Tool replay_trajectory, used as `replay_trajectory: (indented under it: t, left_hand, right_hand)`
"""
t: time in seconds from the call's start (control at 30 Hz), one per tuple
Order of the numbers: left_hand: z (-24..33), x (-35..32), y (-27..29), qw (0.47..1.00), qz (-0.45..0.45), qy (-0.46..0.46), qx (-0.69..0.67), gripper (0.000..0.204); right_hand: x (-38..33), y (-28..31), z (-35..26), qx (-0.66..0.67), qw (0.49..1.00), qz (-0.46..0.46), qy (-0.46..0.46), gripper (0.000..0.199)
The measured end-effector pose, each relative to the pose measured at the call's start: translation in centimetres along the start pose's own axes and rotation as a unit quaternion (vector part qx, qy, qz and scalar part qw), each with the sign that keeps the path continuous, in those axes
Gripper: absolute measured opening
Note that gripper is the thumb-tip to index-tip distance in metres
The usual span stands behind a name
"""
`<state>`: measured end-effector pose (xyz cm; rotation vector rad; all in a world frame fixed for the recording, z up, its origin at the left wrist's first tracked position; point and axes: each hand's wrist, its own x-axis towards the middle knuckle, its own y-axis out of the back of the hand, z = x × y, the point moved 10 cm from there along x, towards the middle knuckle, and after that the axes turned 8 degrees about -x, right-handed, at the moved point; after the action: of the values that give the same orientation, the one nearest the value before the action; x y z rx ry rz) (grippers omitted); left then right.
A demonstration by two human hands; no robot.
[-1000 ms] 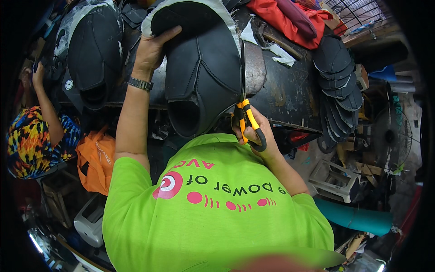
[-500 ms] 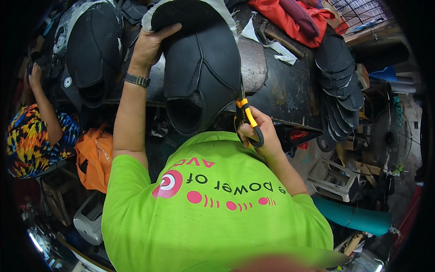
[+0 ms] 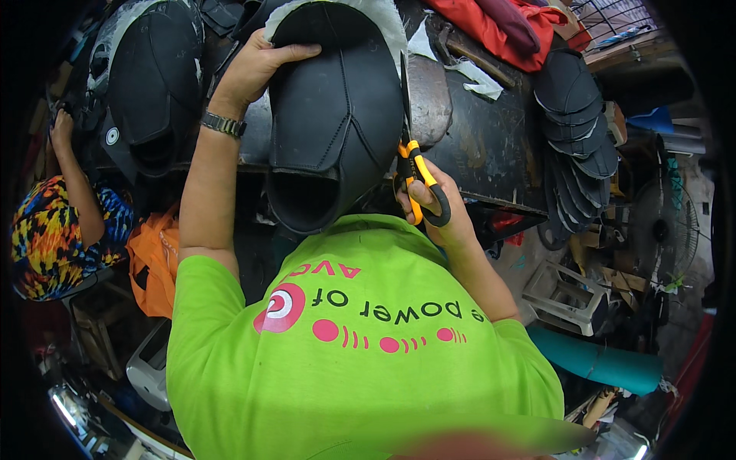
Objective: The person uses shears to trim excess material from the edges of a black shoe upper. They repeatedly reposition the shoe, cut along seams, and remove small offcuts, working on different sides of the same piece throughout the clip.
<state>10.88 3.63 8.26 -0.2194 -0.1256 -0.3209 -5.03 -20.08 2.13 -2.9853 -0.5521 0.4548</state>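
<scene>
My left hand [image 3: 259,67], with a metal watch on its wrist, grips the top left edge of a large black moulded shell [image 3: 330,115] that has a white fuzzy rim. The shell stands tilted on a dark worn workbench [image 3: 491,146]. In my right hand [image 3: 438,208] are orange-and-black scissors [image 3: 414,170], fingers through the handles. Their blades point up along the shell's right edge. My green shirt fills the lower middle of the view.
A second black shell [image 3: 149,77] sits at the left. At the far left is a person in a colourful shirt [image 3: 46,230]. A stack of black curved pieces [image 3: 575,115], red cloth [image 3: 498,23], an orange bag [image 3: 153,261], a white stool [image 3: 560,295] and a teal roll [image 3: 598,360] surround me.
My right hand has lifted the scissors, and the blades now reach higher along the shell's right edge. My left hand keeps its hold on the shell's top.
</scene>
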Motion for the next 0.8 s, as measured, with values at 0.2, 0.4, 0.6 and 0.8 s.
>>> replay_trajectory:
  t: [0.2, 0.4, 0.6, 0.8]
  left_hand:
    - [0.0, 0.2, -0.3, 0.999, -0.011, 0.004, 0.033, 0.03]
    - [-0.2, 0.4, -0.6, 0.999, -0.009, 0.018, 0.046, 0.029]
    - [-0.8, 0.4, -1.9, 0.997, -0.048, 0.026, 0.046, 0.034]
    - [-1.8, 0.6, -1.5, 0.995, -0.047, 0.064, 0.059, 0.039]
  right_hand:
    - [-0.8, 0.2, 0.4, 0.065, 0.998, -0.007, -0.01, 0.027]
    - [-1.0, 0.6, 0.7, 0.065, 0.998, -0.015, -0.016, 0.027]
    - [-0.8, 0.2, 0.4, 0.096, 0.995, -0.034, -0.008, 0.045]
    - [-0.9, 0.9, 0.8, 0.091, 0.995, -0.037, -0.017, 0.043]
